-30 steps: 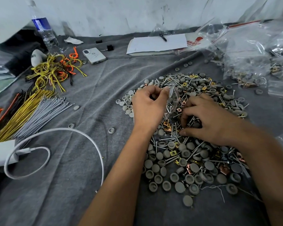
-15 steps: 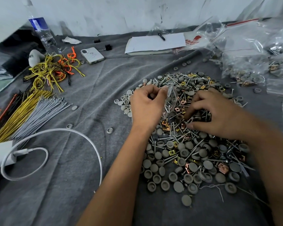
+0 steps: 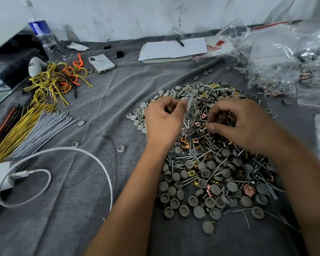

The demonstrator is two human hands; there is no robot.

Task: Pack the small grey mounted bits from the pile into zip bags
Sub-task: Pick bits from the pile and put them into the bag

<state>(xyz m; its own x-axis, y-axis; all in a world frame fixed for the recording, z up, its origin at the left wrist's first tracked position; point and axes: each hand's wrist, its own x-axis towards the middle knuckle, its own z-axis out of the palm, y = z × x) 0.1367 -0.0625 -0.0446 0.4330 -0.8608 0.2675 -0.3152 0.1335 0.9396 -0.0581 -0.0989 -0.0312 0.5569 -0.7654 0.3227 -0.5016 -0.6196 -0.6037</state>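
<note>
Left hand [image 3: 163, 122] pinches a small clear zip bag [image 3: 189, 115] between thumb and curled fingers [image 3: 181, 105], mouth of the bag facing the right hand; a few screws show through the film. Right hand [image 3: 248, 124] is curled over the pile [image 3: 211, 163], thumb and forefinger closed on some small piece right at the fingertips, too small and blurred to say which part. The grey mounted bits [image 3: 175, 183] lie under and just below both hands on the grey cloth surface [image 3: 81, 209], mixed in with screws [image 3: 188, 180] and little copper and gold clips [image 3: 248, 189]; a few strays sit left of the left hand's fingers. Judging by look, each bit is light, hard and smooth with a domed cap, likely to roll or skate off if pushed, so best pinched by the cap rim or picked up by the shank where one shows. Screw points could snag or pierce the thin, limp bag, which will need holding open by its lip. Filled bags [image 3: 277, 71] are heaped well beyond the right hand's fingers.
</note>
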